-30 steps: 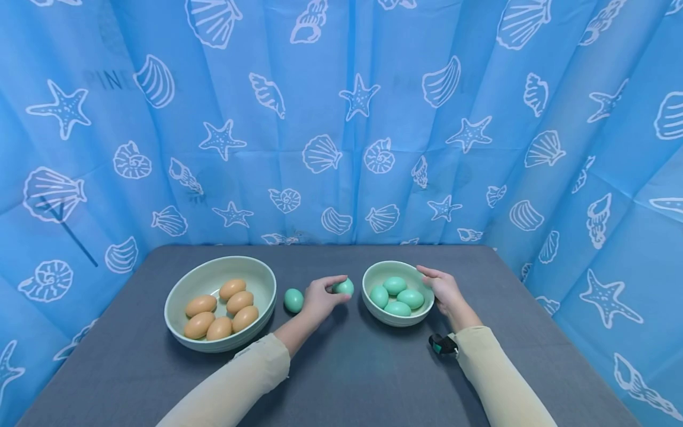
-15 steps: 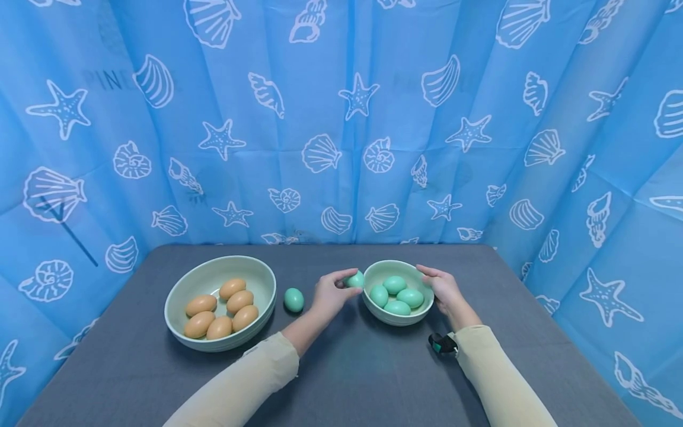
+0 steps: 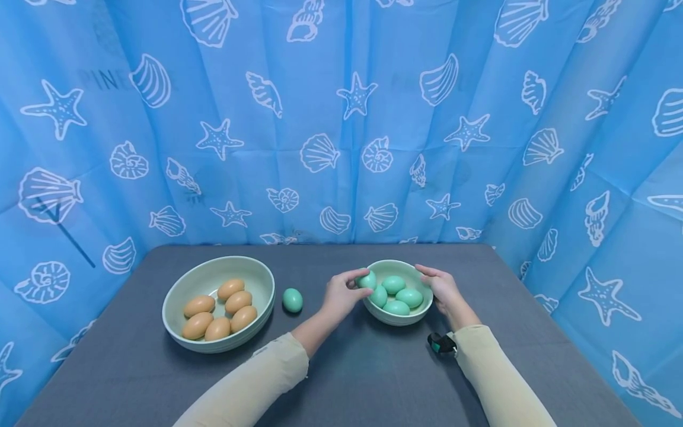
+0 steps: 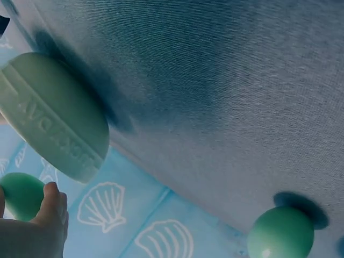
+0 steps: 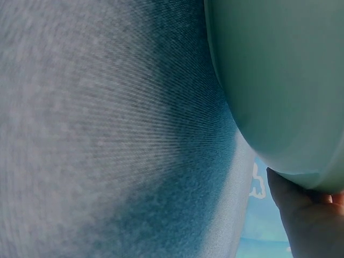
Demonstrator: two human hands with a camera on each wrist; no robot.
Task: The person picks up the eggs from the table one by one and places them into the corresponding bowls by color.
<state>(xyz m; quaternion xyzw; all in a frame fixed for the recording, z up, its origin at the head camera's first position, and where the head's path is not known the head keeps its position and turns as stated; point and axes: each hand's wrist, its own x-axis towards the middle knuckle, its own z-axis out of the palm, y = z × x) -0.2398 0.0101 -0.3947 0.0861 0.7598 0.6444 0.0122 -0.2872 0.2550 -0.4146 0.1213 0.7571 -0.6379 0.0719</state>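
My left hand (image 3: pixel 344 298) pinches a green egg (image 3: pixel 367 279) between thumb and fingers, at the left rim of the smaller pale green bowl (image 3: pixel 397 321). In the left wrist view that same egg (image 4: pixel 22 196) shows beside the outside of the bowl (image 4: pixel 54 115). Several green eggs (image 3: pixel 409 297) lie in the bowl. My right hand (image 3: pixel 444 292) holds the bowl's right rim, its thumb on the near side; in the right wrist view the fingers are mostly hidden behind the bowl wall (image 5: pixel 285 91). A single green egg (image 3: pixel 292 300) lies on the table to the left.
A larger pale green bowl (image 3: pixel 217 345) with several brown eggs (image 3: pixel 231 289) stands at the left of the grey table (image 3: pixel 363 379). A blue curtain (image 3: pixel 341 118) with shell prints hangs behind. A black strap (image 3: pixel 441 343) sits at the right wrist.
My left hand has carried its green egg rightward, from the gap beside the smaller bowl to over its left rim. My right hand stays at the rim.
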